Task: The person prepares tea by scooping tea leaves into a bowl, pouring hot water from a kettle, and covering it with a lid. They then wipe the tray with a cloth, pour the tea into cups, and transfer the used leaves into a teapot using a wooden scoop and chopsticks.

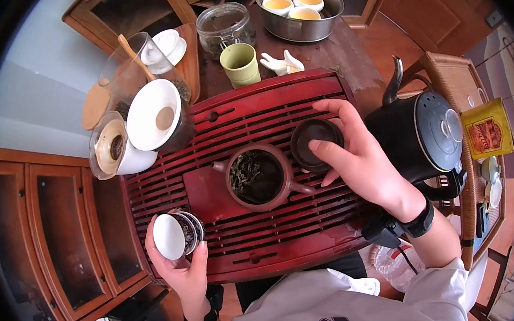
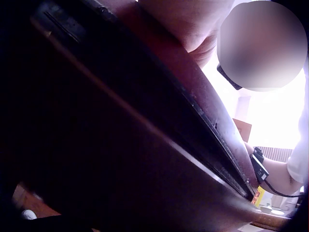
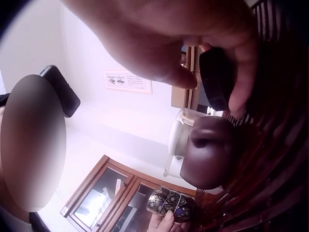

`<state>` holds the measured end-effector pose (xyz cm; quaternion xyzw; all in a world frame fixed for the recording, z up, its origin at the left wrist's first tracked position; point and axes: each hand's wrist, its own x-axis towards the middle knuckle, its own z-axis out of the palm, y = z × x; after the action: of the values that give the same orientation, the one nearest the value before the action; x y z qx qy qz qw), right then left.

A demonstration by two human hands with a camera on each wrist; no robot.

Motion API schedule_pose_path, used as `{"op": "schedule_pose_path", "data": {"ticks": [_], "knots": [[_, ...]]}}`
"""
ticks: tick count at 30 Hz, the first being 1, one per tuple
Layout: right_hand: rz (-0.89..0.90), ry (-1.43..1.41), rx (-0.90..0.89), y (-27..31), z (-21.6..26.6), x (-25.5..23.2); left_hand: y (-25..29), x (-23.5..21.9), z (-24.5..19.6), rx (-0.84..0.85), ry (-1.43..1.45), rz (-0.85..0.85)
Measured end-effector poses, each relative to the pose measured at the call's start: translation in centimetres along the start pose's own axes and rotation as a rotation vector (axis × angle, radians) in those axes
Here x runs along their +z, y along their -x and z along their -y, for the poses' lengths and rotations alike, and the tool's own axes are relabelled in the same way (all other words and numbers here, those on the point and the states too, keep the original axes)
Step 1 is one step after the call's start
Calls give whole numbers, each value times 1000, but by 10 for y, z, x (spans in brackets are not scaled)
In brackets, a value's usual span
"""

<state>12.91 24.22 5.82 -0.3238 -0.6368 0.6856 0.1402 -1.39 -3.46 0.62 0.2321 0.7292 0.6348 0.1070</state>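
Observation:
My right hand [image 1: 364, 161] grips a dark, round, shallow dish-like piece [image 1: 315, 144] by its edge, thumb over the rim, above the tea tray's right half. My left hand [image 1: 184, 276] holds a small tea caddy [image 1: 189, 231] near the tray's front left; dark tea leaves show in it, with a white oval piece [image 1: 169, 237] beside its mouth. The right wrist view shows the caddy's dark floral side [image 3: 169, 203]. Between the hands a brown clay teapot [image 1: 281, 196] stands lidless, with leaves inside. The left wrist view mostly shows the tray's side.
The red slatted tray [image 1: 210, 202] holds a black kettle [image 1: 394, 126] at right and a white strainer bowl [image 1: 144, 117] at left. Behind are a green cup [image 1: 240, 67], a white hand-shaped ornament [image 1: 284, 63], a glass jar [image 1: 220, 20] and a metal basin [image 1: 297, 29] with filled cups.

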Motion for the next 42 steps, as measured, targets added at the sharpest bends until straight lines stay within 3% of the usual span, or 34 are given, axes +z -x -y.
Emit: {"op": "schedule_pose_path", "data": {"ticks": [8,12,17,21,24,26,30,35,42], "knots": [[41,305,-71,4,8,-1,0,2,0,31,4,-4],[72,319,-137,3,-2,-6,-1,2,3,57,20,4],[22,720,-313,17,10,-6,-4,3,7,135,31,44],[-29,800,-312,29,14,-2,-5,5,8,140,61,35],[-75,934,-449,40,10,-1,-5,7,7,138,83,38],[-209,1124,-630,49,9,2,-6,7,8,145,92,48],[-283,1096,-692,70,19,10,-7,7,8,192,82,48],[-167,810,-450,81,10,18,-8,8,7,198,88,51],[-93,749,-405,73,-9,29,-8,9,9,186,116,53]]}}
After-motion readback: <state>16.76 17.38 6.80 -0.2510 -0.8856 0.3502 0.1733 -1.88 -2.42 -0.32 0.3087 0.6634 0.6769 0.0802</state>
